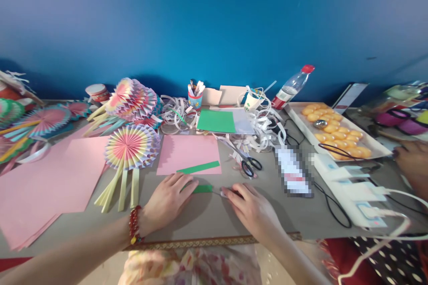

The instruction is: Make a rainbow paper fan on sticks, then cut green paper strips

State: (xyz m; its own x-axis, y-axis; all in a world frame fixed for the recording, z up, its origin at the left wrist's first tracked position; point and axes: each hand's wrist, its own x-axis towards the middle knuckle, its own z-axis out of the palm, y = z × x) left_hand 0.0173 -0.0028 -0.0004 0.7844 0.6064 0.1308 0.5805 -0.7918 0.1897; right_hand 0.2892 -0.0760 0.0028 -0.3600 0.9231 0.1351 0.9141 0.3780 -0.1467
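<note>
My left hand [169, 202], with a red bead bracelet on its wrist, rests palm down over one end of a short green paper strip [203, 189]. Its fingers are together and press on the strip. At the strip's other end my right hand [251, 207] is closed around a small thin tool [223, 192]; its kind is mostly hidden by the fingers. Just beyond the hands a longer green strip [200, 168] lies slantwise over a pink paper sheet [187, 149]. Black-handled scissors [248, 165] lie to the right of that sheet.
Folded paper rosettes [132, 147] and pink sheets [50, 182] fill the left. Behind are a pen cup [195, 98], green paper [216, 121], white paper shreds [267, 131] and a bottle [294, 87]. At right stand a power strip [344, 191], a tray [297, 113] and another person's hand [413, 164].
</note>
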